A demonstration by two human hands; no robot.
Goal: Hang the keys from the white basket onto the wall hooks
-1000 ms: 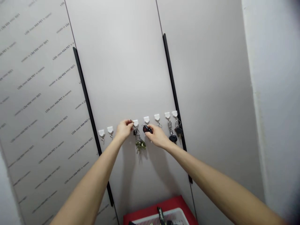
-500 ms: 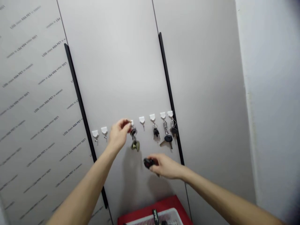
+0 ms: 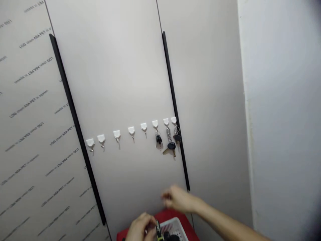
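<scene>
My left hand (image 3: 142, 228) is low at the left side of a white plastic basket (image 3: 181, 228), fingers curled. What those fingers hold, if anything, is hidden. Right beside them a dark strap with pale lettering (image 3: 158, 229) lies at the basket, with black items (image 3: 171, 237) behind it. My right hand (image 3: 179, 199) hovers above the basket, blurred by motion; its fingers look apart and no item shows in them. Three key bunches hang on the right-hand hooks: small black-headed keys (image 3: 158, 139), a chained bunch with a black head (image 3: 171, 146), and another black-headed bunch (image 3: 177, 137).
A row of white hooks (image 3: 117, 134) runs across the pale cabinet door (image 3: 112, 77). Long black handles (image 3: 72, 110) border it, the other handle (image 3: 172, 87) being close to the rightmost hooks. The basket rests on a red surface (image 3: 189, 227). A white wall stands at right.
Both hands have dropped from the hooks toward the basket. The keys my left hand had at a middle hook no longer hang there. The black key fob no longer shows in my right hand.
</scene>
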